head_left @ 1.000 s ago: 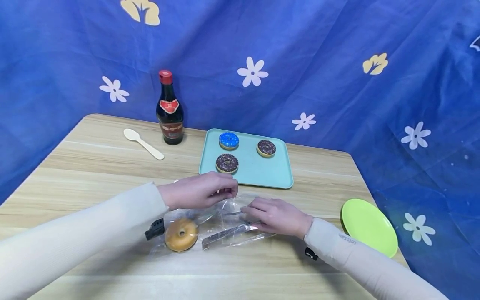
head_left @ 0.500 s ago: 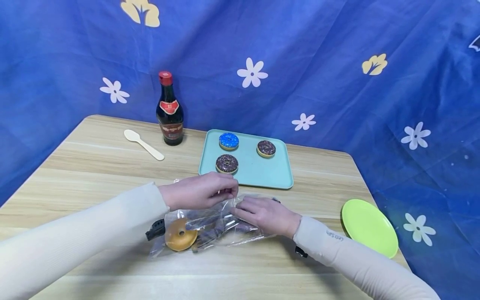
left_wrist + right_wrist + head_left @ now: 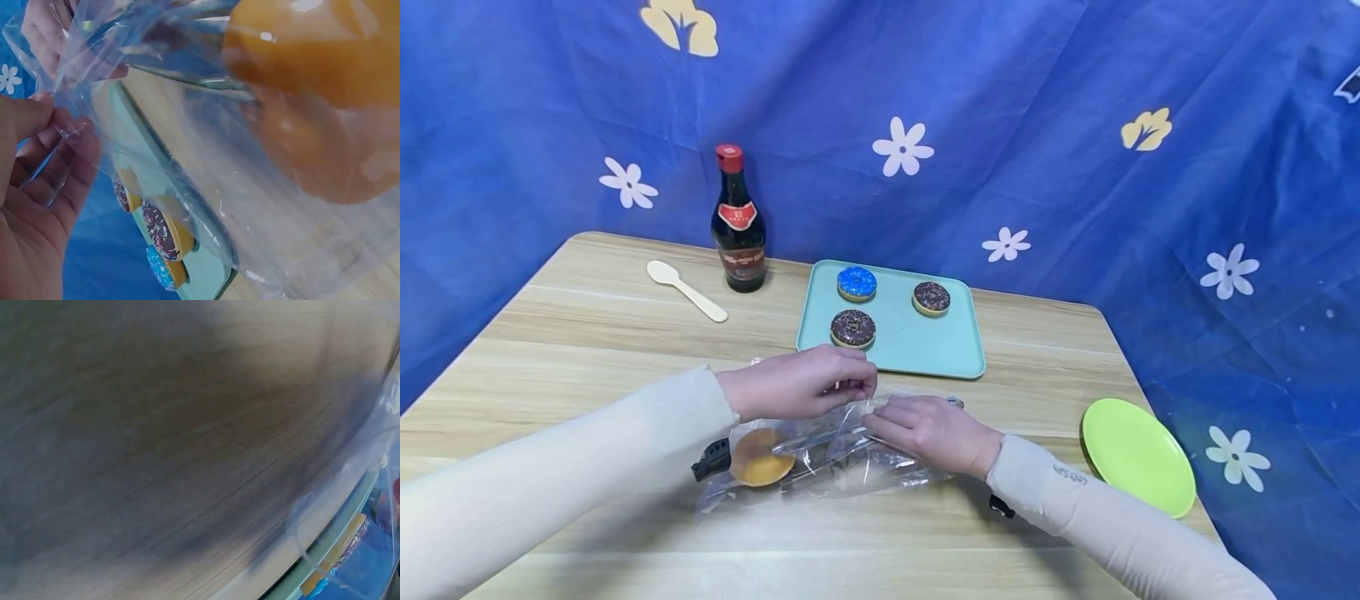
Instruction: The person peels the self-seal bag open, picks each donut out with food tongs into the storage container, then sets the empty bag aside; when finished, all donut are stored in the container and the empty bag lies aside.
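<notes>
A clear plastic bag [image 3: 850,479] lies near the middle of the table, with a plain golden-brown doughnut [image 3: 769,468] inside its left part. My left hand [image 3: 808,382] pinches the bag's edge between thumb and fingers. To its right, my right hand [image 3: 928,429] grips metal tongs, whose rear end [image 3: 956,402] sticks out behind the knuckles. In the left wrist view the tongs' arms [image 3: 187,80] reach through the bag towards the doughnut [image 3: 356,150]. I cannot tell how firmly they hold it. The right wrist view shows mostly tabletop.
Behind the hands lies a turquoise tray [image 3: 917,346] bearing a blue doughnut [image 3: 857,282] and two chocolate doughnuts [image 3: 853,327]. A dark red-capped bottle [image 3: 740,229] and a pale spoon [image 3: 688,292] are at back left. A green plate [image 3: 1138,458] rests at the right edge.
My right hand has moved left, carrying the tongs to the doughnut. The doughnut now looks tilted, its hole no longer visible from the head view. My left hand has stayed put.
</notes>
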Tool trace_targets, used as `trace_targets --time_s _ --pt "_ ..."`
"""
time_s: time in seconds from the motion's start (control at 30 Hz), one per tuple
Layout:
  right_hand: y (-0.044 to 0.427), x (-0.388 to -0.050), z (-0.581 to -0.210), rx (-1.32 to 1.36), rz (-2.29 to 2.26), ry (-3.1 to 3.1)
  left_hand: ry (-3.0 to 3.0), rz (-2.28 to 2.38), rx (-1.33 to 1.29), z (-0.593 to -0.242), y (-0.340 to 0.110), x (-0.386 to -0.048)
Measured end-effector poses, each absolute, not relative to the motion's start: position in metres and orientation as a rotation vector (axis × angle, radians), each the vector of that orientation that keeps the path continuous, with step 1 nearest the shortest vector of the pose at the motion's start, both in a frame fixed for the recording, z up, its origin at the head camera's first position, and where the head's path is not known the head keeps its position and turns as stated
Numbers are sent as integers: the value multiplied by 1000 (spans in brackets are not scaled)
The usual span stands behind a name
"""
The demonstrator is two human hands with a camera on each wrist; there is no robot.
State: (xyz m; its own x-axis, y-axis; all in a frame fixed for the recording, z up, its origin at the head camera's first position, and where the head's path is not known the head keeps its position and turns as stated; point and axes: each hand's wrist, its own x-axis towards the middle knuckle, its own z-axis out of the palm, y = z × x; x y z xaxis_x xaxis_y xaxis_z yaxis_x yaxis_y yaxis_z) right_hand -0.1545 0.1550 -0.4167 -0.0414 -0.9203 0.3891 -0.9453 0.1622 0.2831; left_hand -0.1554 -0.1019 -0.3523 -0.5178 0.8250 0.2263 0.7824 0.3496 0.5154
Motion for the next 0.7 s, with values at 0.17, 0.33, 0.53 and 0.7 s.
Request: trace_targets --time_s 0.17,0.33,0.53,0.7 --pt "160 -151 -415 1745 87 -2060 2527 895 1530 -354 -103 -156" --pt "168 -146 -405 1715 276 -2348 2538 877 1504 -352 -104 -157" --pt "184 -141 -392 1661 549 -2690 2542 871 1480 -350 -106 -158" --pt "202 -140 -391 1596 777 -2831 2544 884 1484 -348 -111 -161"
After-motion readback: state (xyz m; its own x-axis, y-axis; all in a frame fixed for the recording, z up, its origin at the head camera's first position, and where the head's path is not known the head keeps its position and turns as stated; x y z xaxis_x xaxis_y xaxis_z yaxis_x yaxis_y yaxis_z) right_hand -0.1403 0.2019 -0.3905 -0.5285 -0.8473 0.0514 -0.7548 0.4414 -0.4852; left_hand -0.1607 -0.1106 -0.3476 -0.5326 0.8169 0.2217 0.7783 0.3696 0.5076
